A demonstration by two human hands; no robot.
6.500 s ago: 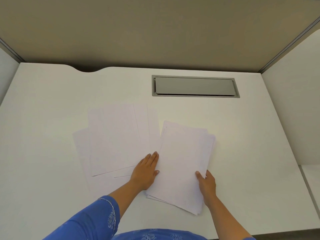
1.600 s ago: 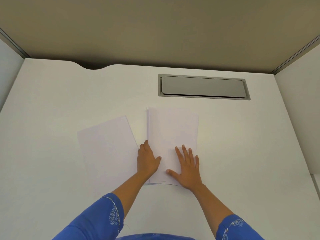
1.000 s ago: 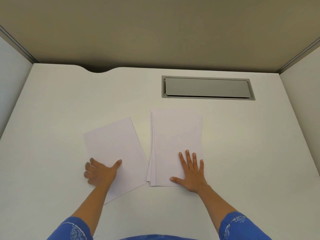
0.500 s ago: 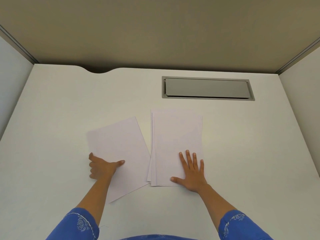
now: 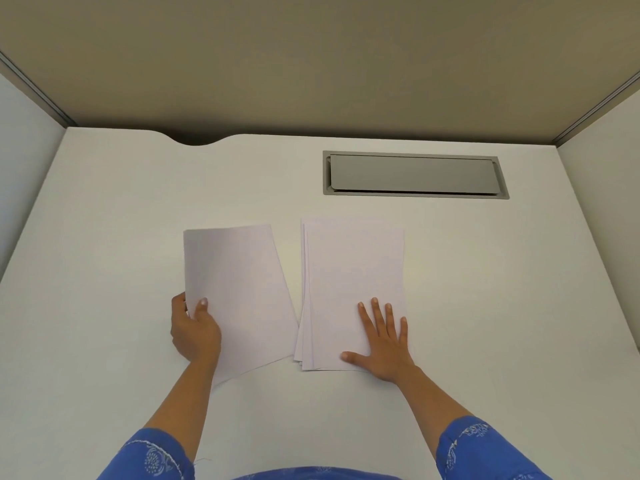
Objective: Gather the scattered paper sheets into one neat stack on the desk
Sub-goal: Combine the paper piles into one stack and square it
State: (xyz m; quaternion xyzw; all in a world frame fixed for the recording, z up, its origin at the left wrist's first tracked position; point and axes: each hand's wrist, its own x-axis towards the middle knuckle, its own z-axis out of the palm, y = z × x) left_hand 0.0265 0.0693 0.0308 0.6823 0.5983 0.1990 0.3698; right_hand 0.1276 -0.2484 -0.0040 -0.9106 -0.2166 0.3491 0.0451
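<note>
A stack of white paper sheets (image 5: 353,271) lies on the white desk (image 5: 104,237), slightly fanned at its left edge. My right hand (image 5: 384,344) rests flat on its near right corner, fingers spread. To the left is a single white sheet (image 5: 239,289), tilted a little and apart from the stack. My left hand (image 5: 194,327) pinches this sheet at its left edge, thumb on top, fingers underneath, and that side appears raised off the desk.
A grey metal cable hatch (image 5: 415,173) is set into the desk behind the stack. Beige partition walls (image 5: 311,64) enclose the back and sides. A curved notch (image 5: 197,140) cuts the desk's back edge.
My left hand went from lying on the single sheet's near left corner to gripping its left edge and lifting it. The sheet has turned more upright. My right hand has stayed on the stack.
</note>
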